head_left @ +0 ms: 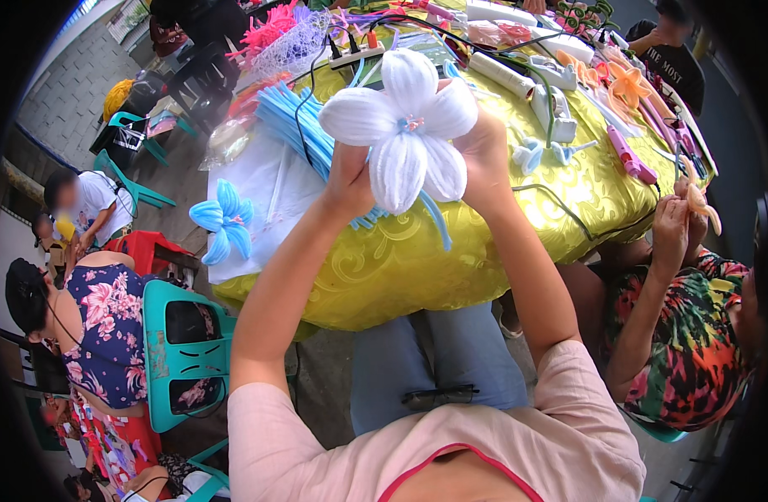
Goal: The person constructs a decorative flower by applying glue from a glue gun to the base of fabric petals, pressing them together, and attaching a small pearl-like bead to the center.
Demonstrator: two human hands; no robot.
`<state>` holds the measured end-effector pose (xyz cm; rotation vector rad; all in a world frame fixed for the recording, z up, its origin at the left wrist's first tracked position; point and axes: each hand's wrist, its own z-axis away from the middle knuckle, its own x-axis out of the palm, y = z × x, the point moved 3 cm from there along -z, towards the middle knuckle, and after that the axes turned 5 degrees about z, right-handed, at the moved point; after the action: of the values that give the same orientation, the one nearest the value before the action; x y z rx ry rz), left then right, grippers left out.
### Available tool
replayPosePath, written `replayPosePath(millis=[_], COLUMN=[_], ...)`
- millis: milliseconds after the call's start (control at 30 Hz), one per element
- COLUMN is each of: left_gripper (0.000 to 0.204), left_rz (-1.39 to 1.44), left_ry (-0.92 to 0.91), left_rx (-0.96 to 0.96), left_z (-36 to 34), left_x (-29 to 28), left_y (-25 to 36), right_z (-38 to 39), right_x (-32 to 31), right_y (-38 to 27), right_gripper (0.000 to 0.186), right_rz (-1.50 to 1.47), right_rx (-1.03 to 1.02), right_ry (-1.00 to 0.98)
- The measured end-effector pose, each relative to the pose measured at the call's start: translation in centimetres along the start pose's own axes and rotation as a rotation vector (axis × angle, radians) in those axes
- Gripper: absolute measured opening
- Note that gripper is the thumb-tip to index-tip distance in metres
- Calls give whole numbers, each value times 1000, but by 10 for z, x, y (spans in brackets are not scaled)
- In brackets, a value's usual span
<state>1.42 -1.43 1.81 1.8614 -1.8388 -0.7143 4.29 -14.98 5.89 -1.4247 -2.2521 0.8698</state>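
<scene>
Out in front of me, above the table, both hands hold up a large white flower (398, 171) with fuzzy pipe-cleaner petals and a small pink centre. My left hand (350, 174) grips it from the lower left side. On the opposite side my right hand (486, 155) is closed behind the right petals. The petals cover most of the fingers of both hands. Below the flower, light blue pipe cleaners (436, 219) stick out toward the table's front edge. A bundle of blue pipe cleaners (287, 125) lies to the left, and a finished blue flower (225, 219) rests at the table's left corner.
A shiny yellow cloth (384, 293) covers the table. Cables run from a power strip (356, 56) across it. A pink glue gun (631, 157) and small blue flower pieces (530, 155) lie to the right. A co-worker's hands (672, 222) hold a peach-coloured piece. A teal chair (154, 351) stands at left.
</scene>
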Motion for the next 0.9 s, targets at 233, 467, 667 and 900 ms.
replayPosePath(millis=[233,467,667,900], left_gripper=[31,27,19,14], left_rz=[-499,-692,-562,-390], left_ry=[-94,-46,73,181], left_rx=[292,333,241,81], left_z=[-8,-9,-6,-8], left_x=[9,8,7,-6], left_y=[21,15,14,-1], right_z=[3,3,7,14], right_x=[-8,-3,-4,-2], right_y=[8,7,12,4], right_gripper=[22,26,26,33], right_rz=[0,-52,-76,122], right_rx=[104,87,199,79], right_ry=[34,46,66,-26])
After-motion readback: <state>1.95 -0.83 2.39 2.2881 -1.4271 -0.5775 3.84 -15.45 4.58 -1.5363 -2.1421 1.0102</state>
